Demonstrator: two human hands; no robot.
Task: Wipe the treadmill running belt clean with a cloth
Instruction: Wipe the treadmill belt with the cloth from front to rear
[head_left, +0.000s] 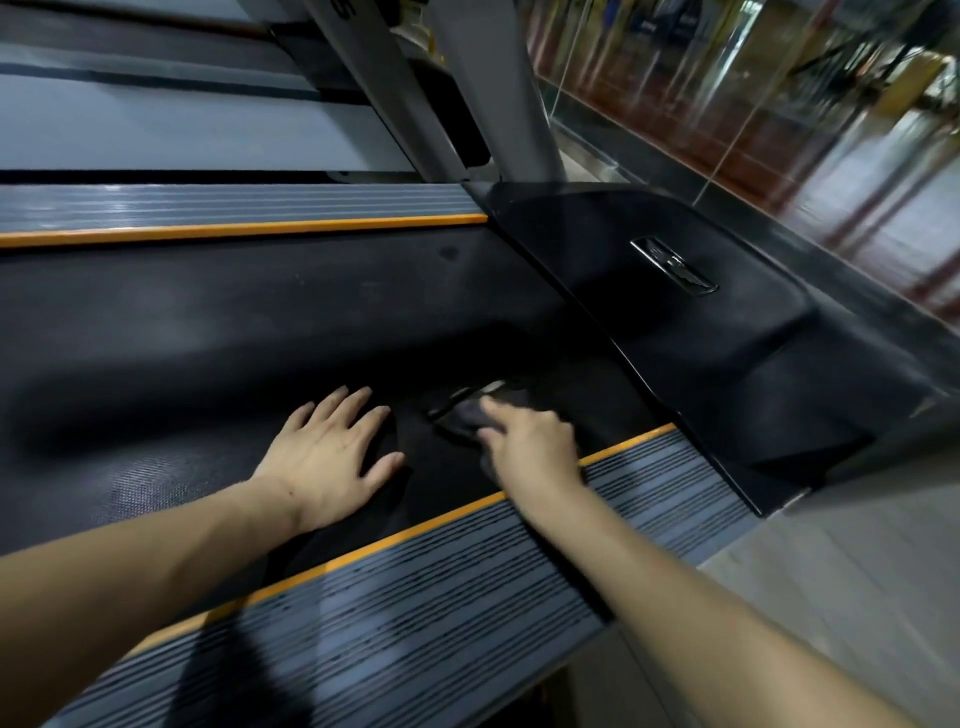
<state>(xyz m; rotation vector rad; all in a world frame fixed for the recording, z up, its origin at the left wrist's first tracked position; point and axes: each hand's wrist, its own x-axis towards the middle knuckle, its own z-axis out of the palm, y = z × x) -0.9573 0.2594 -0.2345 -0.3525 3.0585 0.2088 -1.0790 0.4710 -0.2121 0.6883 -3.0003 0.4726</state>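
Head view: right hand (524, 436) fingers (491, 408) pinch dark cloth (462, 418).

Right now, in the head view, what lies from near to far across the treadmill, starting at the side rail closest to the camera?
Near side rail → its orange strip → belt, with left hand flat on it and right hand holding the cloth → far orange strip → far side rail.

Dark cloth (465, 415) — bunched on the black running belt (208, 338), near its front.
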